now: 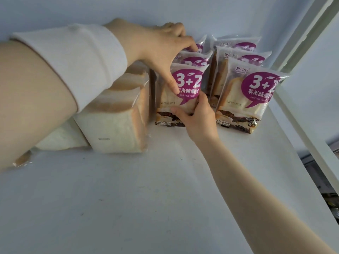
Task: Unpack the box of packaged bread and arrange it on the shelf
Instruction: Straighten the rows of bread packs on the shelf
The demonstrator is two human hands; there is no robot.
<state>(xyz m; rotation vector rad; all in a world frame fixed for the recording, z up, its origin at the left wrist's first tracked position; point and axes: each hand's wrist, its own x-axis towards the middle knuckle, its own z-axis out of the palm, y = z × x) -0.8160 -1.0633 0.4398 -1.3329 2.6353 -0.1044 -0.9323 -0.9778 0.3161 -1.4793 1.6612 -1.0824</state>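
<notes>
Two rows of purple-label bread packets stand upright on the white shelf (165, 180). The front packet of the left row (185, 83) is gripped by both hands. My left hand (161, 46) reaches over from above, thumb on the packet's face and fingers curled over the packets behind it. My right hand (198, 118) holds the packet's lower right corner, thumb across the front. The right row's front packet (251, 96) stands free, with two more packets (244, 55) behind it.
Clear-wrapped plain toast loaves (117, 121) lie to the left of the rows, partly under my left sleeve. The shelf's white back wall (238, 15) is just behind the packets. A white upright frame post (297, 43) and the shelf's right edge (300, 136) bound the right side.
</notes>
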